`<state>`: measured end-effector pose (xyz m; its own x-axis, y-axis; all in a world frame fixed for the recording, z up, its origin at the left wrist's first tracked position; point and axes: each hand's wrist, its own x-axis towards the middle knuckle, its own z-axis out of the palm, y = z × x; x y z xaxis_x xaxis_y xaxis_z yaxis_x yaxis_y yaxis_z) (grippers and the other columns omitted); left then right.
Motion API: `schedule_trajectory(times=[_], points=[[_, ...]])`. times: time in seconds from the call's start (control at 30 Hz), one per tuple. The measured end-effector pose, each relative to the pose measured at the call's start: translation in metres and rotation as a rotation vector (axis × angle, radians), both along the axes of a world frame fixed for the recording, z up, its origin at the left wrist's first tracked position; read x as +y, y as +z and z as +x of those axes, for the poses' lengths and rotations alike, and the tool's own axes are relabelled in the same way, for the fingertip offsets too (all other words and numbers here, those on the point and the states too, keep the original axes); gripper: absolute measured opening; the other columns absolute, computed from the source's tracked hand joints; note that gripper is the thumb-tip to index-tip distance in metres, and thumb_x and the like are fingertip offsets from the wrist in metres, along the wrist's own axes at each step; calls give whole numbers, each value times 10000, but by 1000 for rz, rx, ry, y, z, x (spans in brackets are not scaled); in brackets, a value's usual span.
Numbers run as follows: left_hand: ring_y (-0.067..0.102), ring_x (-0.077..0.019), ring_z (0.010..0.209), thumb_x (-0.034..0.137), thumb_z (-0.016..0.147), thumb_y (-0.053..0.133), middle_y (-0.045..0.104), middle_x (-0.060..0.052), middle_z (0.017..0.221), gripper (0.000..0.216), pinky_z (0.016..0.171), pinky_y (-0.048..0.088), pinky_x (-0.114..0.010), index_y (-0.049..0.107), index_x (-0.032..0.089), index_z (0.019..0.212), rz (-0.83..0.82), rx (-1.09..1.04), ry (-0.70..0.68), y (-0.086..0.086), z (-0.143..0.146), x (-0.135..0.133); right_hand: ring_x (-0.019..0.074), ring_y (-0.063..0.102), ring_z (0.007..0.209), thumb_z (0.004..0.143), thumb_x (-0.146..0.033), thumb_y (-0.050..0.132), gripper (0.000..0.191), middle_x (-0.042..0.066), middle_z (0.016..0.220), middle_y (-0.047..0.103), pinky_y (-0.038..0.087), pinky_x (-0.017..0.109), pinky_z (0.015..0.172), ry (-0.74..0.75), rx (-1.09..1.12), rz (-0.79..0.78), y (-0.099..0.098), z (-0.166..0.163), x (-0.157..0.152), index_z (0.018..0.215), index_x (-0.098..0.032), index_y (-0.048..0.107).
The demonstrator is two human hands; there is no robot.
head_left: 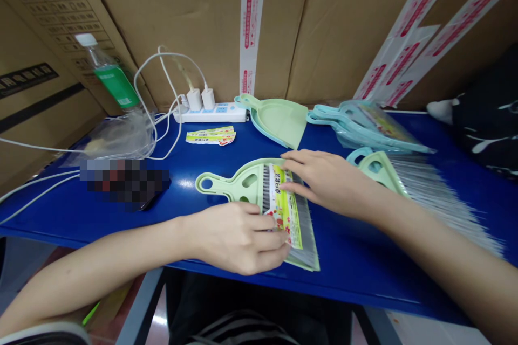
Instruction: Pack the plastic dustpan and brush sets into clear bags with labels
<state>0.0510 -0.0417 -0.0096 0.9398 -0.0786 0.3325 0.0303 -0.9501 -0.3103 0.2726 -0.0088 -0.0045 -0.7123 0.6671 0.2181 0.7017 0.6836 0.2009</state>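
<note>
A pale green hand brush lying in a matching dustpan [238, 183] rests on the blue table [194, 221] in front of me. A yellow-green printed label [286, 206] lies across the grey bristles. My left hand [238, 237] has its fingers curled and pinches the label's near end against the bristles. My right hand [324, 180] lies flat with fingers stretched out, pressing the label's far end.
An empty green dustpan [279, 118] and a stack of bagged blue sets [364, 126] lie behind. Another green brush [404, 183] sits right. Spare labels [211, 136], a power strip [210, 113] with chargers, a bottle [109, 78] and cardboard boxes line the back.
</note>
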Motion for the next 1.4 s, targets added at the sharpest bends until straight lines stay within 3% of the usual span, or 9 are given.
schedule_trajectory(times=[1.4], points=[[663,-115,804,145,952,485,747,-14,1001,237,571,491,-243,721,157,958,-5,-23,-8,-1,1,0,247,684,878,931,-261,497,206,120,1036,716,542,358,719,-68,10,-46,0,-3,1,971,-136,656]])
